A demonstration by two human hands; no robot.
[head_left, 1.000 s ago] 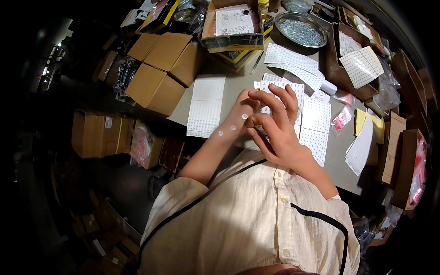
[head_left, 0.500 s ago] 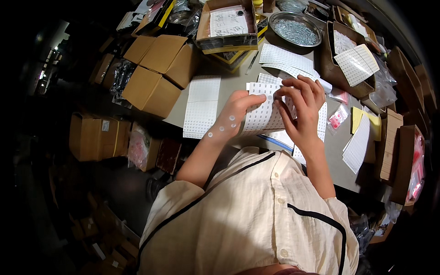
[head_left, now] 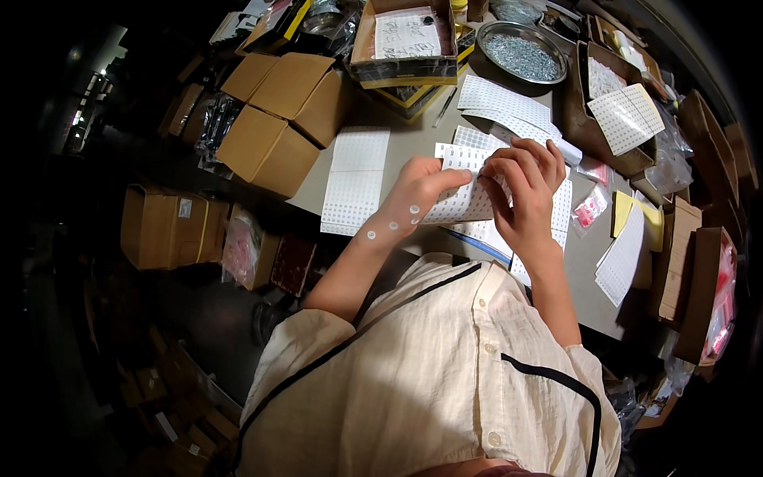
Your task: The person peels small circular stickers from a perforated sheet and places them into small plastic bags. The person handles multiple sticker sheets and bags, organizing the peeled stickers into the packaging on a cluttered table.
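White sticker sheet (head_left: 459, 205) sits at twelve o'clock from the shirt (head_left: 421, 366), gripped by the left hand (head_left: 413, 192), thumb on top. Whether the right hand (head_left: 524, 179), at its two o'clock, pinches anything, I cannot tell. Keeping the sheet taut should help stickers lift cleanly.

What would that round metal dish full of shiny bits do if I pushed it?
The dish might feel heavy, with so many small silvery pieces inside. Being wide and low, it'd probably slide, not tip. Loose pieces could spill if bumped hard.
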